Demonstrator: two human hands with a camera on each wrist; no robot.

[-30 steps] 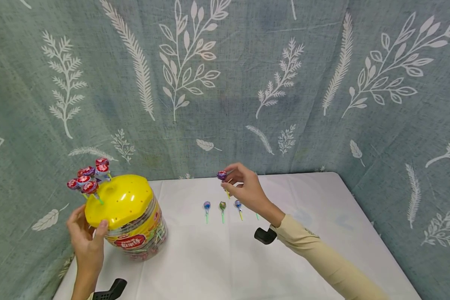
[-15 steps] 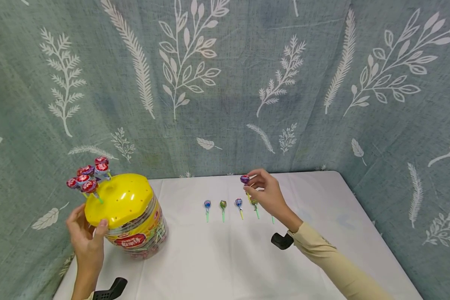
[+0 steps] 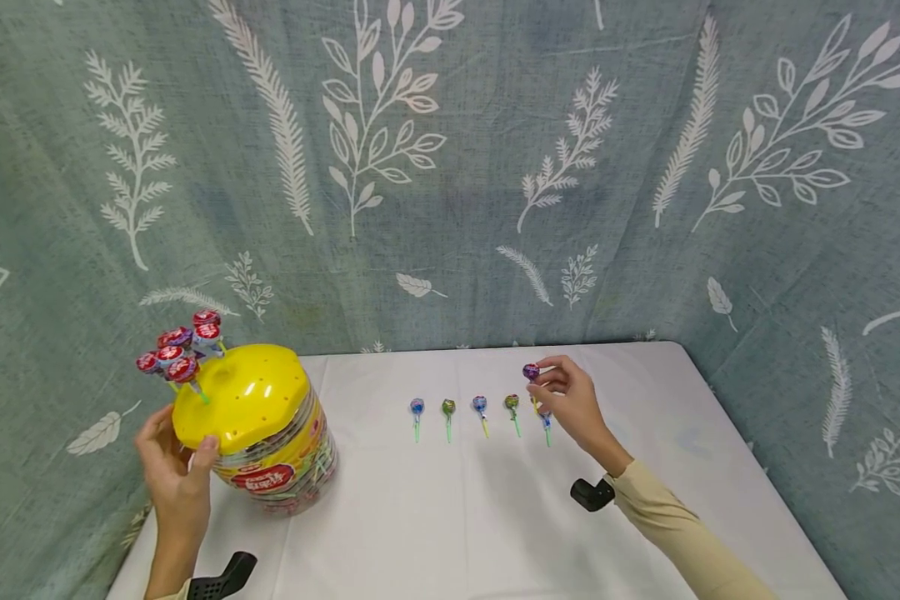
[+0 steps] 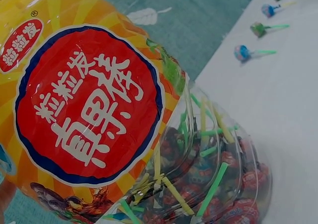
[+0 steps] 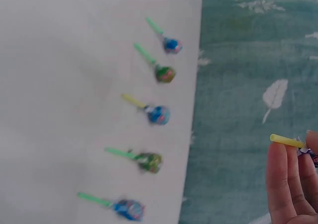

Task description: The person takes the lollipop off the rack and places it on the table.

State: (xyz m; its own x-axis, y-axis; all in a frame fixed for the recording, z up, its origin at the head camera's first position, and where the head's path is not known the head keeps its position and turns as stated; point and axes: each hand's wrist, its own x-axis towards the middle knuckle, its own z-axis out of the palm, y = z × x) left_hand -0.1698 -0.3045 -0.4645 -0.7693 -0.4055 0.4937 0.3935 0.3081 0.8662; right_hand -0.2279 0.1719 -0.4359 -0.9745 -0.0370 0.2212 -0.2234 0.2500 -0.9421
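Observation:
My left hand (image 3: 176,475) grips the near left side of a clear plastic candy jar (image 3: 311,450), thumb at the edge of its yellow lid (image 3: 251,392). Several red-and-purple lollipops (image 3: 182,369) stick up from holes at the lid's far left. In the left wrist view the jar's red and yellow label (image 4: 94,105) fills the left, with more lollipops inside below it. My right hand (image 3: 573,404) pinches a purple lollipop (image 3: 531,372) with a yellow stick (image 5: 287,141), held above the right end of a row of lollipops (image 3: 480,404).
The row lies across the white table (image 3: 390,500), heads toward the back, wrapped in blue or green. A grey-green curtain (image 3: 450,167) with white leaf prints hangs behind and at both sides. Black wrist mounts (image 3: 592,494) show under both hands.
My right hand has moved right along the row with the purple lollipop, uncovering the lollipops it passed. My left hand stays on the jar.

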